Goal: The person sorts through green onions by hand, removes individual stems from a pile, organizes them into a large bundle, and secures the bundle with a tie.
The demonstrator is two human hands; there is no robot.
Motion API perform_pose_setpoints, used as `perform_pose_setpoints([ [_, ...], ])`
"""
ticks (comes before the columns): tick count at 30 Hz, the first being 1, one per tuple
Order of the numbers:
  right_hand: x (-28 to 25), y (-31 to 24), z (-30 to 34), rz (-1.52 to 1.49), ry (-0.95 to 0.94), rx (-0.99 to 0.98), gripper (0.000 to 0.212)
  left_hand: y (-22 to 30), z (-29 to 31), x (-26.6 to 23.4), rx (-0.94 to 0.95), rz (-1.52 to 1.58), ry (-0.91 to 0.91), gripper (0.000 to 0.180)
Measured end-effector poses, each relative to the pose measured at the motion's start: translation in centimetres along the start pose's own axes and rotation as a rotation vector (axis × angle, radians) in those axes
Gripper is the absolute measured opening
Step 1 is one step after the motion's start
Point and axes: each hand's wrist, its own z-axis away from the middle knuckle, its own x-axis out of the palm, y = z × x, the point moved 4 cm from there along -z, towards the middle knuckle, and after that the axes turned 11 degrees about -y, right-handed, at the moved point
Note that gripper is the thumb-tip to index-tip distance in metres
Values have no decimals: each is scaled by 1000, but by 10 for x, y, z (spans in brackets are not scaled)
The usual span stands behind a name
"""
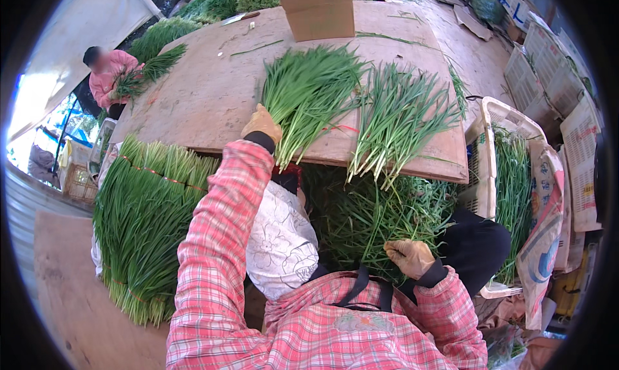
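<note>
My left hand, in a tan glove, is closed at the left side of a bunch of green chives lying near the table's front edge. Its fingers press against the pale stems, partly hidden by them. To the right lies a second, looser bunch of chives, its white ends toward me. A thin red tie shows between the two. My right hand, gloved too, hangs over loose green leaves below the table edge. Its fingers are curled together; whatever they pinch is too small to name.
Tied chives form a tall stack at my left. A cardboard box and a knife are at the table's far side. A white crate of greens stands right. A person in pink holds greens at far left.
</note>
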Motion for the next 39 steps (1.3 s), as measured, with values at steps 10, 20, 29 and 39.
perform_pose_setpoints([
  [10, -50, -70, -123, -210, 47, -182, 20, 0, 13, -17, 326, 256, -157, 100],
  [20, 26, -129, -227, -96, -439, -305, 33, -38, -17, 6, 314, 856, -92, 68],
  [29, 52, -146, -250, -82, -196, -397, 33, -43, -9, 3, 321, 883, -218, 54],
  [39, 20, -128, -201, -151, -278, -252, 24, -48, 9, -22, 240, 635, 251, 47],
])
